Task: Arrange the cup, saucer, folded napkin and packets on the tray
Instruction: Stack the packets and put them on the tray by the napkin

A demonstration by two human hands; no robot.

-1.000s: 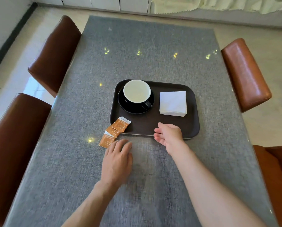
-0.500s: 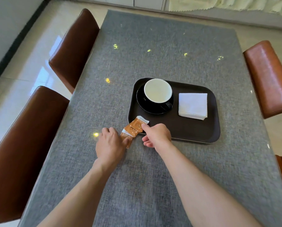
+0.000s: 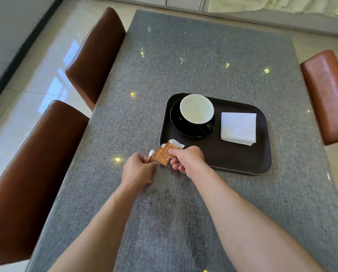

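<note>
A dark brown tray lies on the grey table. On its left part a white-lined cup stands on a black saucer. A folded white napkin lies on the tray's right part. Orange packets are at the tray's near left corner, lifted off the table. My right hand pinches the larger orange packet by its right edge. My left hand grips the other packets from the left; its fingers hide most of them.
The grey table stretches far beyond the tray. Two brown chairs stand along the left side, and an orange-brown chair on the right. Tiled floor lies to the left.
Both hands moved from the table's near middle to the packets and closed on them. The packets have come up off the table. The view shifted, so the tray now appears further right.
</note>
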